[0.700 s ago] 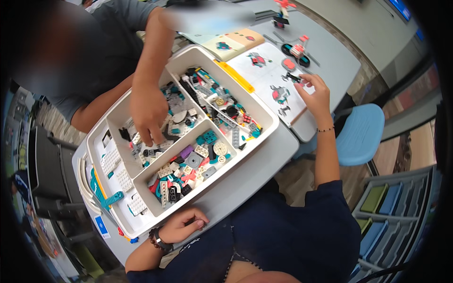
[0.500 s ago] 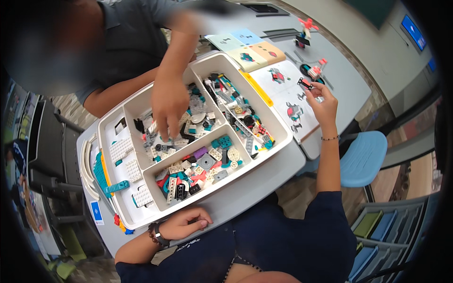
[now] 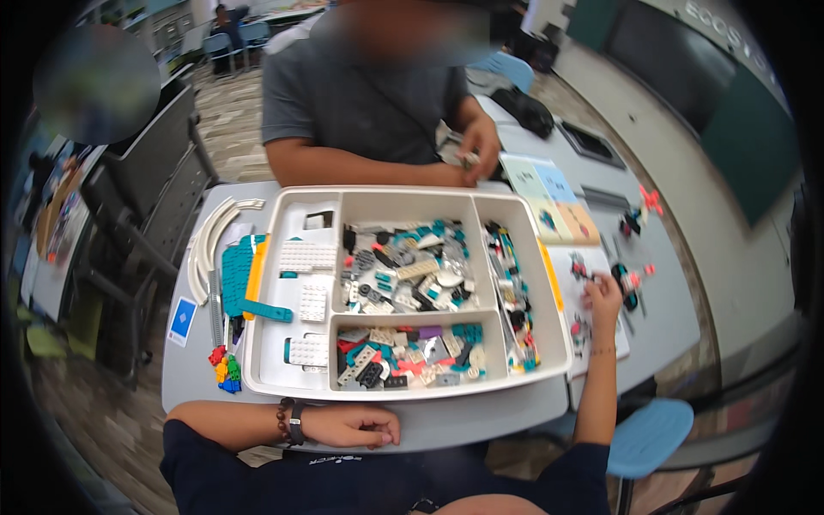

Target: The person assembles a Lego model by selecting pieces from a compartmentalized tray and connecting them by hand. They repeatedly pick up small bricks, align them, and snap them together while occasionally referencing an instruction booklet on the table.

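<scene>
Your bare left hand [image 3: 356, 426] lies with fingers curled in, its forearm [image 3: 227, 427] level across your front; your bare right hand [image 3: 604, 293] extends forward on an outstretched arm [image 3: 596, 386], fingers bent.

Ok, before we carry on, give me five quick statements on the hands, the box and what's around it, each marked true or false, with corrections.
1. The left hand rests on the table, on the near side of the box. True.
2. The right hand is inside the box. False: the right hand is outside it, to the right, by the white page.
3. The curved white pieces lie inside the box. False: the curved white pieces lie on the table, left of the box.
4. The co-worker's hand is beyond the far rim of the box. True.
5. The chair at the lower right is red. False: the chair is blue.
</scene>
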Demonstrator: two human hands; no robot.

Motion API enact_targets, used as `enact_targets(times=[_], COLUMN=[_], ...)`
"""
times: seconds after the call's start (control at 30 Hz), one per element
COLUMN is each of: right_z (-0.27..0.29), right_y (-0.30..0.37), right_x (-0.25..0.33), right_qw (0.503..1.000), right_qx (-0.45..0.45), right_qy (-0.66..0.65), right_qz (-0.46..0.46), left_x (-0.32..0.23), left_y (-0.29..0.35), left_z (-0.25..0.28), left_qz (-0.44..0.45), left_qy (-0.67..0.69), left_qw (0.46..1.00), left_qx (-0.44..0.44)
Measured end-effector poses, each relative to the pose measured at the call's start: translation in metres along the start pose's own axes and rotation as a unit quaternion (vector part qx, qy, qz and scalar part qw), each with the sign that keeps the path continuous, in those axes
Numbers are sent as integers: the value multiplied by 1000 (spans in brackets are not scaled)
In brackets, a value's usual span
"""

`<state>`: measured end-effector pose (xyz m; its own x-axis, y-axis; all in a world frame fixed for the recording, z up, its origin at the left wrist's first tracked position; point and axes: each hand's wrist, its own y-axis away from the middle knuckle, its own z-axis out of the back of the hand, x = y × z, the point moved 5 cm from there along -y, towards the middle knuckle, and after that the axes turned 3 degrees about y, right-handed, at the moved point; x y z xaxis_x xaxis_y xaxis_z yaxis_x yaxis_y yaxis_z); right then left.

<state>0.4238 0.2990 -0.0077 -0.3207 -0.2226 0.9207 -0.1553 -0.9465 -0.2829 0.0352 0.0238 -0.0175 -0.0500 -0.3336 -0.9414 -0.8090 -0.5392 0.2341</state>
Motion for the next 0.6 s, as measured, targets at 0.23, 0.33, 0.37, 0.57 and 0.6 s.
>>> enact_targets(times=[0.23, 0.33, 0.37, 0.57, 0.6], right_z=[0, -1, -1, 0, -1], right_y=[-5, -6, -8, -6, -5], right_x=[-14, -18, -18, -16, -15], right_qw=[996, 994, 994, 993, 993], right_qx=[39, 38, 43, 50, 48], right_qy=[-11, -22, -25, -22, -19], right_qz=[-80, -98, -97, -104, -108], left_x=[6, 6, 7, 9, 9], left_y=[-1, 0, 0, 1, 1], left_z=[-1, -1, -1, 0, 0], left_qz=[1, 3, 2, 23, 22], left_qy=[47, 61, 66, 37, 34], left_qw=[998, 997, 997, 998, 998], left_qx=[49, 44, 42, 44, 42])
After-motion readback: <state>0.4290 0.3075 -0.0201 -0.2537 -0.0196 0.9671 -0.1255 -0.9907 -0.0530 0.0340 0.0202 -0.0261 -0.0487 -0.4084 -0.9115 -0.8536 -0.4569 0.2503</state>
